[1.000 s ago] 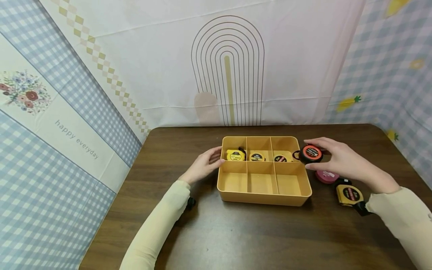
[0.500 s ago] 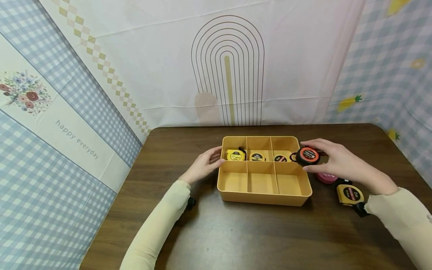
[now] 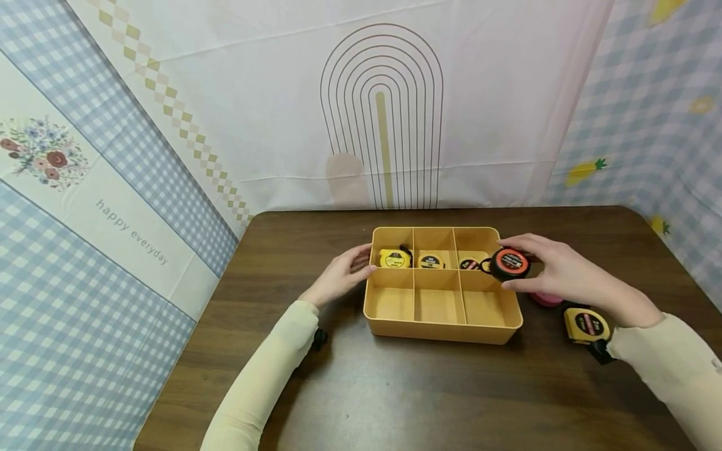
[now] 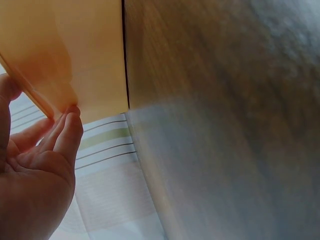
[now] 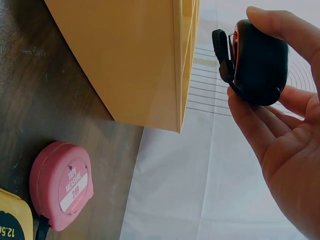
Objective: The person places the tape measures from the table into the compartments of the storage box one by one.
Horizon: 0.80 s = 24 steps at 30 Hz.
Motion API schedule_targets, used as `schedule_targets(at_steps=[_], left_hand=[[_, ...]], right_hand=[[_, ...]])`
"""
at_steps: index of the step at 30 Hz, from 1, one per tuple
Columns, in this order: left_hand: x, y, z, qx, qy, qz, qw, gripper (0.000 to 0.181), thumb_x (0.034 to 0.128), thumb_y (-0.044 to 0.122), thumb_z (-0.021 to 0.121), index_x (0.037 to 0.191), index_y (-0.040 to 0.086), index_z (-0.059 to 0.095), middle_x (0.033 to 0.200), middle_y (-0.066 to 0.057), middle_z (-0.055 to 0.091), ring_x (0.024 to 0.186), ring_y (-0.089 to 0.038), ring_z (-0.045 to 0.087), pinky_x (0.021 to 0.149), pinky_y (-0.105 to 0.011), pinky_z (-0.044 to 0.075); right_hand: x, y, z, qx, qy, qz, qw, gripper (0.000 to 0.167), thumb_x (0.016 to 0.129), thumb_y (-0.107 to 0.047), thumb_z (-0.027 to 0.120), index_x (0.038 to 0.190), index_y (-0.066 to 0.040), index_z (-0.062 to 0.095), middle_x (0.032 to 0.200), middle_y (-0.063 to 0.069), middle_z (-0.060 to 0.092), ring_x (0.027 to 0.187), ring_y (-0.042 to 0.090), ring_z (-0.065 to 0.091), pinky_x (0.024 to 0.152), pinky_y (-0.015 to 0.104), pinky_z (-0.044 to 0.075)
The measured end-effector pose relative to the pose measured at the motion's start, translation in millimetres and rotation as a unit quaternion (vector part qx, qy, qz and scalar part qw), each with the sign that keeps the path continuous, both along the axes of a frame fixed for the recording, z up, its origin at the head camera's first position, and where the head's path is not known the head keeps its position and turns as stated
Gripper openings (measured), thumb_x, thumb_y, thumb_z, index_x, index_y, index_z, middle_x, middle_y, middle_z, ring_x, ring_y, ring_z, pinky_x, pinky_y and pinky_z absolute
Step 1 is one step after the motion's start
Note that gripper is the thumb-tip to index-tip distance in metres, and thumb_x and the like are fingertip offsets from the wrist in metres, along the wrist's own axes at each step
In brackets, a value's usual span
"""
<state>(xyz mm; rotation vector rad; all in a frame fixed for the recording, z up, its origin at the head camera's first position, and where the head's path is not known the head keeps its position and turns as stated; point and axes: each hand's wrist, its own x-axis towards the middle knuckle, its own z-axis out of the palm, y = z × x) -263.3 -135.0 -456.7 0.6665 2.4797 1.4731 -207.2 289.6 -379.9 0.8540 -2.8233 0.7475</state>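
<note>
My right hand [image 3: 564, 266] pinches a black tape measure [image 3: 511, 263] with an orange-red face between thumb and fingers. It is held above the right side of a yellow divided storage box [image 3: 442, 332], its wrist strap [image 5: 223, 55] hanging off the body. My left hand [image 3: 340, 275] grips the box's left wall, thumb over the rim and fingers against the outside [image 4: 72, 117]. Three tape measures lie in the back row: a bright yellow one [image 3: 395, 258] at left, another [image 3: 431, 261] in the middle, and one with a black label [image 3: 469, 264] at right.
Right of the box, a pink tape measure [image 5: 62, 185] and a yellow-and-black one [image 3: 586, 325] lie on the brown table [image 3: 429, 394]. A small black object [image 3: 319, 339] sits partly hidden beside the left sleeve. A printed cloth [image 3: 271, 106] hangs behind the table.
My right hand has moved a little to the left with the black tape measure, bringing it over the box's right rim. The left hand and the box have stayed in place.
</note>
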Motion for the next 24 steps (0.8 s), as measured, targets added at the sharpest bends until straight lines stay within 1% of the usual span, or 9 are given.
schedule_targets(at_steps=[7, 14, 17, 18, 22, 24], left_hand=[[-4.1, 2.5, -0.2, 0.003, 0.003, 0.003, 1.0000, 0.060, 0.1000, 0.020, 0.066, 0.151, -0.001, 0.041, 0.146, -0.017, 0.052, 0.132, -0.026, 0.054, 0.107, -0.034, 0.046], [-6.8, 4.3, -1.0, 0.008, 0.000, 0.006, 1.0000, 0.060, 0.1002, 0.020, 0.065, 0.151, 0.000, 0.041, 0.147, -0.018, 0.051, 0.133, -0.027, 0.053, 0.108, -0.036, 0.045], [-8.2, 5.2, -0.5, 0.010, -0.001, 0.006, 0.9999, 0.061, 0.1003, 0.021, 0.065, 0.152, 0.001, 0.041, 0.147, -0.019, 0.051, 0.133, -0.028, 0.053, 0.108, -0.038, 0.045], [-6.5, 6.4, 3.8, 0.010, -0.004, 0.004, 0.9999, 0.061, 0.1005, 0.020, 0.065, 0.152, -0.001, 0.040, 0.148, -0.021, 0.050, 0.133, -0.030, 0.052, 0.109, -0.040, 0.044], [-8.6, 7.5, 3.7, 0.011, -0.009, 0.002, 0.9999, 0.061, 0.1009, 0.019, 0.064, 0.152, -0.001, 0.039, 0.148, -0.022, 0.048, 0.134, -0.032, 0.051, 0.109, -0.042, 0.043], [-9.1, 8.3, 3.3, 0.009, -0.009, 0.006, 0.9999, 0.061, 0.1008, 0.019, 0.064, 0.152, -0.001, 0.039, 0.148, -0.022, 0.049, 0.134, -0.031, 0.052, 0.109, -0.041, 0.043]], right_hand=[[-5.4, -2.0, -1.5, 0.008, 0.027, 0.021, 0.9994, 0.072, 0.075, -0.036, 0.090, 0.134, -0.008, 0.061, 0.126, 0.009, 0.063, 0.109, 0.025, 0.063, 0.085, 0.044, 0.050], [-12.1, -1.5, -0.2, 0.014, 0.021, 0.033, 0.9991, 0.072, 0.075, -0.038, 0.090, 0.134, -0.007, 0.061, 0.126, 0.009, 0.062, 0.110, 0.026, 0.063, 0.086, 0.046, 0.051], [-15.4, -0.3, -0.2, 0.017, 0.024, 0.039, 0.9988, 0.072, 0.075, -0.038, 0.090, 0.134, -0.008, 0.061, 0.126, 0.008, 0.063, 0.109, 0.025, 0.063, 0.085, 0.045, 0.051], [-16.3, 0.0, -0.1, 0.018, 0.024, 0.042, 0.9987, 0.072, 0.075, -0.038, 0.090, 0.133, -0.008, 0.061, 0.125, 0.008, 0.063, 0.109, 0.024, 0.063, 0.084, 0.044, 0.051], [-20.0, 1.2, -0.7, 0.020, 0.023, 0.052, 0.9982, 0.072, 0.075, -0.039, 0.090, 0.133, -0.008, 0.062, 0.125, 0.006, 0.063, 0.107, 0.021, 0.063, 0.082, 0.041, 0.052], [-21.6, 1.5, -0.7, 0.021, 0.022, 0.057, 0.9979, 0.071, 0.075, -0.040, 0.090, 0.133, -0.008, 0.062, 0.125, 0.006, 0.063, 0.107, 0.021, 0.062, 0.082, 0.041, 0.052]])
